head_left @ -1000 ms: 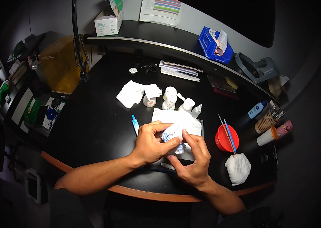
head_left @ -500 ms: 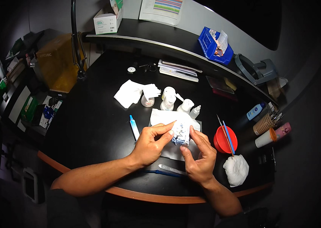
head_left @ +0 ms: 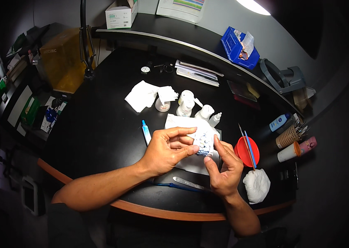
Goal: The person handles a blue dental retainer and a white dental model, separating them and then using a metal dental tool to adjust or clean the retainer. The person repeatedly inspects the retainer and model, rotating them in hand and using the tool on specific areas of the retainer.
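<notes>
Between both hands sits a small pale blue lumpy cast (head_left: 203, 142), held just above a white paper sheet (head_left: 182, 122) on the black desk (head_left: 100, 136). My left hand (head_left: 167, 149) pinches the cast's left side with thumb and forefinger. My right hand (head_left: 223, 169) grips its right side with thumb and fingers raised. A blue-handled metal tool (head_left: 182, 184) lies on the desk under my wrists.
A blue-tipped tube (head_left: 146, 132) lies left of the sheet. Small white bottles (head_left: 186, 103) and crumpled tissues (head_left: 143, 96) stand behind it. A red bowl (head_left: 246, 151) with thin sticks, a white lump (head_left: 256, 185) and cups (head_left: 288, 136) sit to the right. A yellow box (head_left: 61, 62) stands far left.
Both hands have lifted and turned the blue cast slightly, and my right hand's fingers have shifted up along its right side. The view has shifted a little.
</notes>
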Available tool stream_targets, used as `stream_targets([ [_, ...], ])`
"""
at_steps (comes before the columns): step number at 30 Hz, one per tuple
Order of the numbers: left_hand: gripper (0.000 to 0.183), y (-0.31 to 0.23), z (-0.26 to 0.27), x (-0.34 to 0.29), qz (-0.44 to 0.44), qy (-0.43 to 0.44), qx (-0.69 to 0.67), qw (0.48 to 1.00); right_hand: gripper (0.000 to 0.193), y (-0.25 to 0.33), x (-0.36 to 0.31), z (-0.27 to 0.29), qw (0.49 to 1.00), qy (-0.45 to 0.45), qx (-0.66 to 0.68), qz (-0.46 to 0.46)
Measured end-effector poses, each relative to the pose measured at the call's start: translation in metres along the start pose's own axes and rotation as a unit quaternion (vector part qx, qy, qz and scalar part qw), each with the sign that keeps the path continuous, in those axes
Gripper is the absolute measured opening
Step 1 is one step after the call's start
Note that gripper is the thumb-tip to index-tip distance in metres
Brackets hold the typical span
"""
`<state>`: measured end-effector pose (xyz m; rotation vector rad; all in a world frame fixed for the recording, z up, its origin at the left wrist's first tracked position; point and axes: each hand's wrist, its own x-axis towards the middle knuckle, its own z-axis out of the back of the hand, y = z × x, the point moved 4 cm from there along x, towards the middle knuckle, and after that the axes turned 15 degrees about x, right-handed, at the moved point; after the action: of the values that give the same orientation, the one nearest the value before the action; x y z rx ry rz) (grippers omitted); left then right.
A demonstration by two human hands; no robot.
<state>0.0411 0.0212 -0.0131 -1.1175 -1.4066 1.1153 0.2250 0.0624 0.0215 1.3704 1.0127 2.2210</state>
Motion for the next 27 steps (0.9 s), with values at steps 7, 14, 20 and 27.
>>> stream_targets([
  [7, 0.051, -0.003, 0.004, 0.001, -0.012, 0.013, 0.005, 1.0, 0.055, 0.002, 0.001, -0.001, 1.0, 0.005, 0.005, -0.002],
  [14, 0.049, 0.001, 0.004, 0.003, 0.006, 0.022, -0.034, 0.999, 0.055, 0.005, 0.003, 0.001, 0.999, 0.024, 0.025, -0.021],
  [20, 0.046, 0.005, 0.0, 0.004, 0.044, 0.051, -0.066, 0.996, 0.056, 0.004, 0.003, 0.002, 0.999, 0.026, 0.023, -0.005],
  [27, 0.048, 0.01, 0.004, 0.006, 0.066, 0.05, -0.075, 0.994, 0.058, 0.003, 0.002, 0.0, 0.999, 0.027, 0.02, -0.002],
])
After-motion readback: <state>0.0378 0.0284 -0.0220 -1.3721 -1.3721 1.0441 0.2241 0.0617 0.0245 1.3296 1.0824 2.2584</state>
